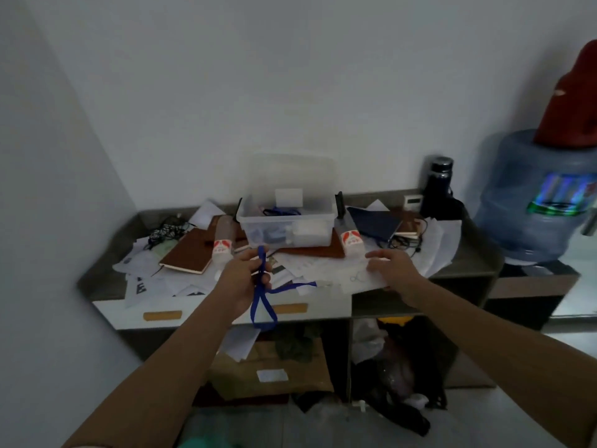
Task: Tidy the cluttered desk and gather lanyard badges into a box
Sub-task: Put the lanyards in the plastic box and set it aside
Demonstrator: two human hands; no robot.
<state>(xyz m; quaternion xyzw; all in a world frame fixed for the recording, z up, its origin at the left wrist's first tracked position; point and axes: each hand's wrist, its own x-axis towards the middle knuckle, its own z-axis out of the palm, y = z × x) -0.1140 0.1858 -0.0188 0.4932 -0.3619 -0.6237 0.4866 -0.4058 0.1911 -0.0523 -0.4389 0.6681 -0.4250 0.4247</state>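
A blue lanyard (263,305) is clamped in the grip of the left hand (245,273), just in front of the clear box (287,221) on the tabletop (468,260). The grip of the right hand (392,266) is spread apart on loose papers (323,263); the box is flanked by two bottles (223,244).

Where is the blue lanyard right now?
In the head view, the blue lanyard hangs from the left hand, just in front of the clear plastic box on the desk, one end trailing right over the papers.
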